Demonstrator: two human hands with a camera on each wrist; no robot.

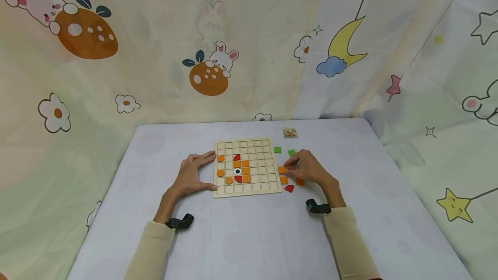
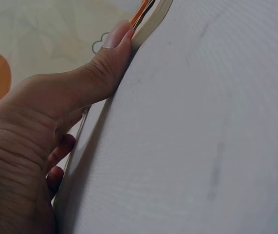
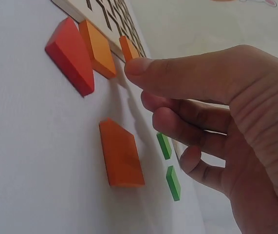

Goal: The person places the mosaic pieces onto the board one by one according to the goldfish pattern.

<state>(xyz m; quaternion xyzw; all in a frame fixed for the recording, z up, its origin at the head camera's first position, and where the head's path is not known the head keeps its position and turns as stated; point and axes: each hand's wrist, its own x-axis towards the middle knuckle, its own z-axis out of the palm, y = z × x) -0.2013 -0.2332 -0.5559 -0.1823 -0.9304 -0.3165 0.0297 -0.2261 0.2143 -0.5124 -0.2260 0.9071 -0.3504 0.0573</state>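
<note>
A wooden grid board (image 1: pixel 262 187) lies on the table with orange and red tiles and one eye-marked tile (image 1: pixel 237 171) in its squares. My left hand (image 1: pixel 192 175) rests against its left edge, fingers fairly straight, thumb (image 2: pixel 107 68) at the near corner. Just off the board's right side, my right hand (image 1: pixel 308 167) pinches an orange square tile (image 3: pixel 127 48) between thumb and fingertips. Around that hand lie another orange square (image 1: pixel 284 180), a red quarter-round tile (image 1: pixel 289 188), a darker orange tile (image 3: pixel 121 155) and two green tiles (image 1: pixel 277 150).
A small printed pattern card (image 1: pixel 290 132) lies beyond the board's far right corner. The white tabletop (image 1: pixel 249 237) extends toward me and to both sides. A patterned cloth (image 1: pixel 155 55) hangs behind the table.
</note>
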